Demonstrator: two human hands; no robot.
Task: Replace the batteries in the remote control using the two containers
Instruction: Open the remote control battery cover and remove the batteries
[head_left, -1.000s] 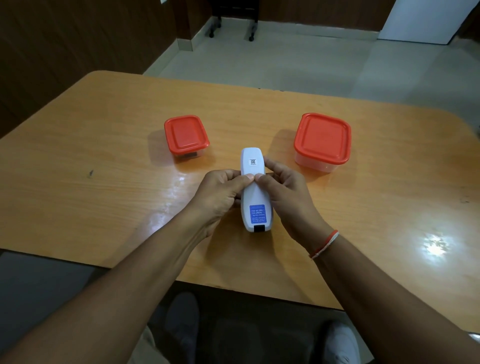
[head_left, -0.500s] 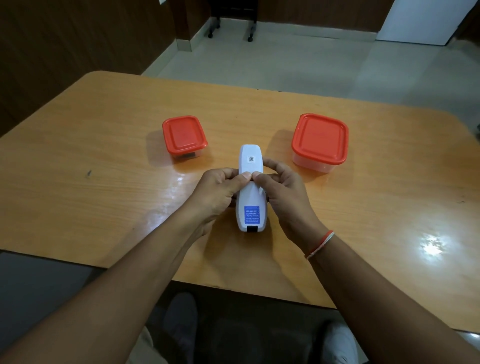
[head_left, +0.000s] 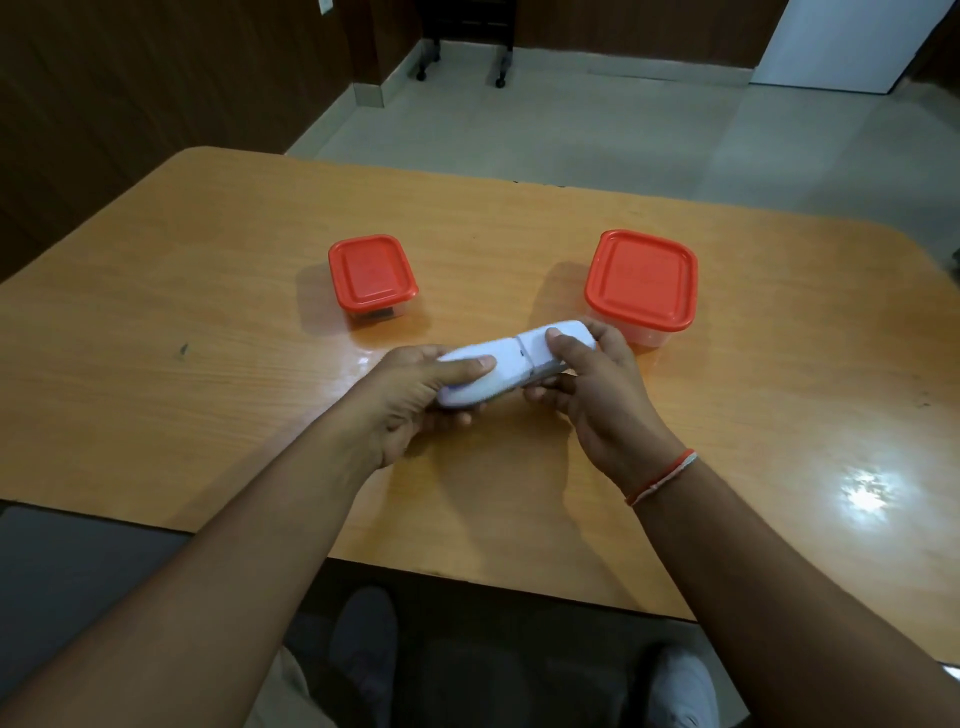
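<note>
Hands first, at centre frame: left hand (head_left: 410, 395) wrapped around the lower-left end of the remote control (head_left: 511, 366), thumb pressed flat on its white back; right hand (head_left: 597, 395) pinching the upper-right end, thumb on the battery cover (head_left: 553, 345), fingers curled beneath. Remote held across the frame, apparently just above the table (head_left: 208, 260), back face up. Likely light, rigid, smooth plastic: grip the body by its long edges, push the cover along its seam with the thumb pad, avoid prying. Farther back, small container (head_left: 373, 278) at centre left, large container (head_left: 641, 286) at centre right, both lidded in red, well apart. Contents unclear.
</note>
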